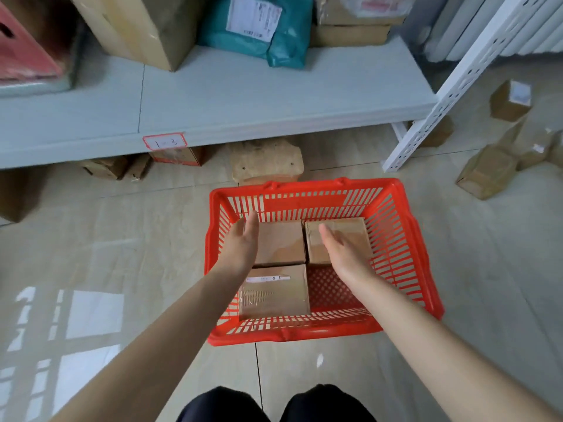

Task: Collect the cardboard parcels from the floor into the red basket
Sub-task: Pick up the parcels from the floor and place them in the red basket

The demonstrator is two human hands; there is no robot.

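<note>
The red basket stands on the tiled floor in front of me. Three cardboard parcels lie inside: one at the back left, one at the back right and one at the front left with a white label. My left hand hovers flat over the basket's left side beside the back left parcel, fingers straight, holding nothing. My right hand is stretched over the back right parcel, fingers apart and empty. More cardboard parcels lie on the floor at the right.
A grey shelf carries large boxes and a teal mail bag. Beneath it sit a brown parcel just behind the basket and smaller boxes. The white shelf post stands at right. Another box lies farther back.
</note>
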